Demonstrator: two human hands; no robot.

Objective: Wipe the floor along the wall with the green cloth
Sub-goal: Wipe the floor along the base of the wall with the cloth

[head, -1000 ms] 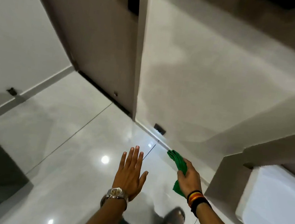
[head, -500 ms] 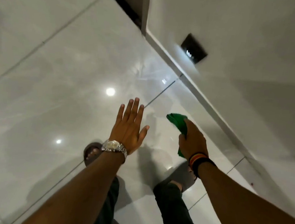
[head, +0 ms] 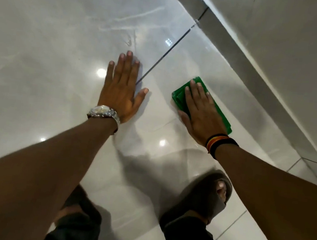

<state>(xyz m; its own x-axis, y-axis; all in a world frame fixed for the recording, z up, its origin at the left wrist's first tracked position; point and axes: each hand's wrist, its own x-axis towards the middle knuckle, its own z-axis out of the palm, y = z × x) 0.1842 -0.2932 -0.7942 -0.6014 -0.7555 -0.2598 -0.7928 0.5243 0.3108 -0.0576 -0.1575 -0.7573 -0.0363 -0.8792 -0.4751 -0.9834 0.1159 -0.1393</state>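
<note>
The green cloth (head: 180, 97) lies folded flat on the glossy white tiled floor (head: 53, 48), a short way from the grey skirting (head: 257, 76) at the foot of the wall (head: 291, 36). My right hand (head: 200, 108) presses flat on top of the cloth, fingers stretched out and covering most of it. My left hand (head: 121, 90), with a silver watch on the wrist, rests palm down on the bare tile to the left of the cloth, fingers spread, holding nothing.
A dark grout line (head: 160, 61) runs between the hands toward the skirting. My foot in a grey sandal (head: 216, 197) stands below the right arm; dark trouser legs fill the bottom of the view. Open tile stretches to the left.
Both hands dropped from the air onto the floor. The cloth, bunched in the right hand before, is now spread flat under its palm. The view came much closer to the floor.
</note>
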